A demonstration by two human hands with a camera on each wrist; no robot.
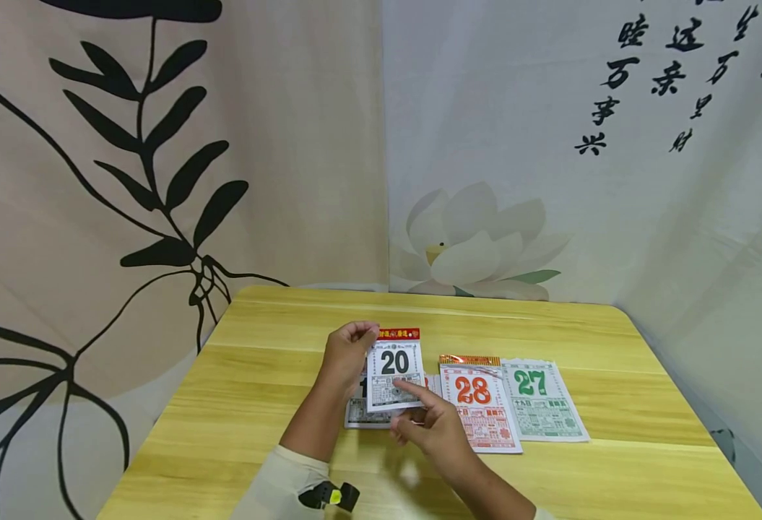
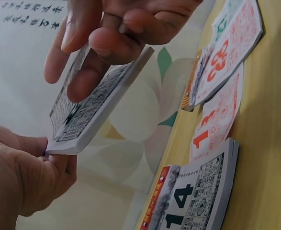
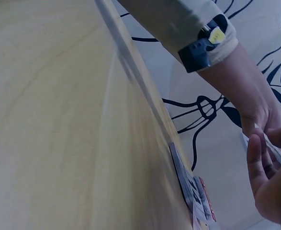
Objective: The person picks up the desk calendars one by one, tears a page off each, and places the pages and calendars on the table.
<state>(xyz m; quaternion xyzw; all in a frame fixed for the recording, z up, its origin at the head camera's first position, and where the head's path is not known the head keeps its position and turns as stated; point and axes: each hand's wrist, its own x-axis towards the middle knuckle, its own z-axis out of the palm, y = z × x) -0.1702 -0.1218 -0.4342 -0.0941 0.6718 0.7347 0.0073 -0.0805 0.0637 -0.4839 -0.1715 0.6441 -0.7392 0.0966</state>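
Observation:
My left hand [image 1: 349, 354] pinches a small tear-off calendar [image 1: 394, 357] by its upper left edge, below a red header strip. The calendar is raised and tilted over the table, its page showing a black 20. My right hand [image 1: 434, 427] points at the lower printed part of that page with its index finger, the other fingers loosely bent. In the left wrist view, the right hand's fingers [image 2: 85, 79] overlap the printed page. Beneath lies another calendar [image 2: 197, 191] with a black 14, partly hidden in the head view.
On the wooden table [image 1: 641, 404], a calendar with a red 28 [image 1: 478, 419] overlaps a sheet with a green 27 [image 1: 543, 393]. A red-printed sheet [image 2: 221, 115] lies between the 14 and 28 calendars. A patterned curtain [image 1: 309, 144] hangs behind the table.

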